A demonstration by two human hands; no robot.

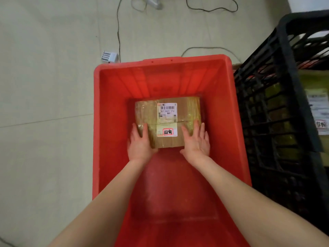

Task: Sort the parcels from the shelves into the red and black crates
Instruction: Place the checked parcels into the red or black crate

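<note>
A taped cardboard parcel (167, 122) with a white barcode label and a red-framed sticker lies flat on the floor of the red crate (110, 122), toward its far end. My left hand (139, 142) lies with straight fingers on the parcel's near left corner. My right hand (196, 139) lies the same way on its near right corner. Both forearms reach down into the crate. The black lattice crate (267, 104) stands against the red crate's right side, and another labelled parcel (318, 111) shows inside it.
The crates stand on a pale tiled floor (44, 104). Thin cables (118, 32) run across the floor beyond the red crate, and a small white power adapter (109, 56) lies just past its far left corner.
</note>
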